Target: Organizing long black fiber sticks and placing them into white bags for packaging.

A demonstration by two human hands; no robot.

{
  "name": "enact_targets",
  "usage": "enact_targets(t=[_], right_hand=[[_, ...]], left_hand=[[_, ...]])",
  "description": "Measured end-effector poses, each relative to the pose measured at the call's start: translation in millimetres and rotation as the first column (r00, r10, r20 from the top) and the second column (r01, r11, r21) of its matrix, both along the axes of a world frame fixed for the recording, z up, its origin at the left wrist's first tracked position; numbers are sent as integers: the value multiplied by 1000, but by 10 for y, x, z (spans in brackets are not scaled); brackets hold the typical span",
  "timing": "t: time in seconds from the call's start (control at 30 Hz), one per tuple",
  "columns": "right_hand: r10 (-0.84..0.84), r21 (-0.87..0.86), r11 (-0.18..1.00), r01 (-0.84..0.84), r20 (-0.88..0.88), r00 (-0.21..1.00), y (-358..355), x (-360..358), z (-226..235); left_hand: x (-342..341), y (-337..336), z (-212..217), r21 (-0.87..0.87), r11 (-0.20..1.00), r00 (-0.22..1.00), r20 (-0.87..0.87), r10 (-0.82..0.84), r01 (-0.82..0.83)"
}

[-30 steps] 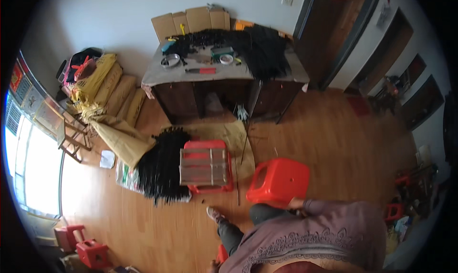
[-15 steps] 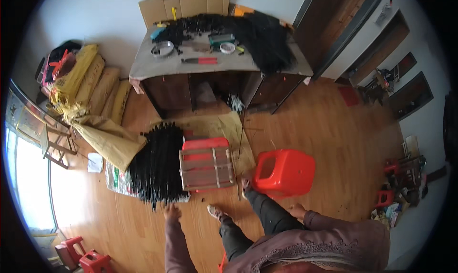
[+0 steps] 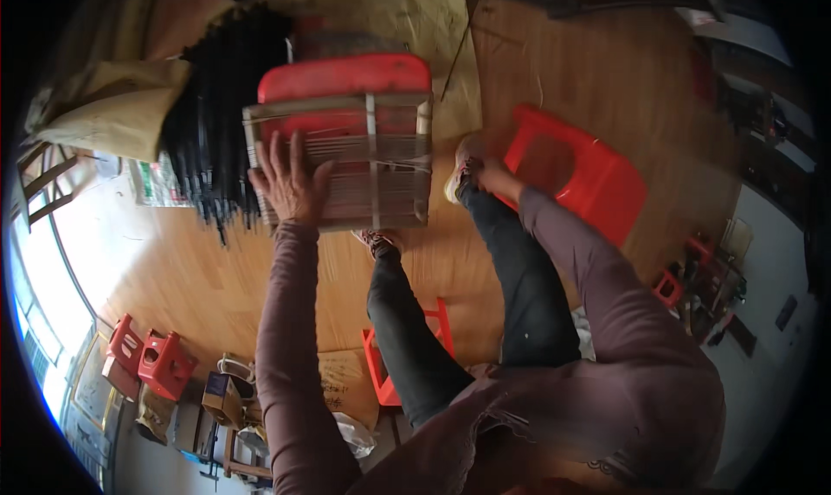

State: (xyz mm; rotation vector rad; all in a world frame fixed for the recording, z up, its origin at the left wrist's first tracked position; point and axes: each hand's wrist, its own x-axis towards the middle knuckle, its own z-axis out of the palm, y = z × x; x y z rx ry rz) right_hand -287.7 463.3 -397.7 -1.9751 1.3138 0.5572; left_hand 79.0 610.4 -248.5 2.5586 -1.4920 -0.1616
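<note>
My left hand lies palm down, fingers spread, over the left part of a wooden frame wound with thin strands. That frame rests on a red plastic seat, whose far end shows beyond it. To the left of the frame lies a thick bundle of thin black rods or strips. My right hand reaches down beside my shoe and the edge of an overturned-looking red plastic stool. Motion blur hides its fingers, and I see no object in it.
Yellow-brown sacking is spread behind the frame, and a pale sack lies left of the black bundle. A red stool stands by my leg. More red stools and boxes sit at lower left, and clutter lines the right wall.
The view has tilted down toward my legs. My left hand has moved from beside the black bundle onto the wooden frame. My right hand has gone from beside my thigh down toward my shoe.
</note>
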Motion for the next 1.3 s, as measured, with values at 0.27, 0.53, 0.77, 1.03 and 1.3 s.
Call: enact_targets(t=[0.27,0.53,0.77,1.03,1.3], right_hand=[[-127,40,991,130,-75,989,-952,487,-2319],[-288,-164,951,262,-161,944,-675,934,-3201],[-544,-218,805,551,98,833,-664,578,-3103],[-437,-223,884,410,-88,895,-1346,928,-3101],[-489,-386,684,619,387,782,-800,605,-1876]], left_hand=[[-41,-85,-342,-45,999,998,-60,-34,31],[-105,-126,-516,2,995,994,38,-99,99],[-116,-114,-570,83,990,992,40,-119,115],[-97,-45,-514,107,992,996,55,-71,65],[-38,-182,-396,-11,999,998,-50,-36,35]])
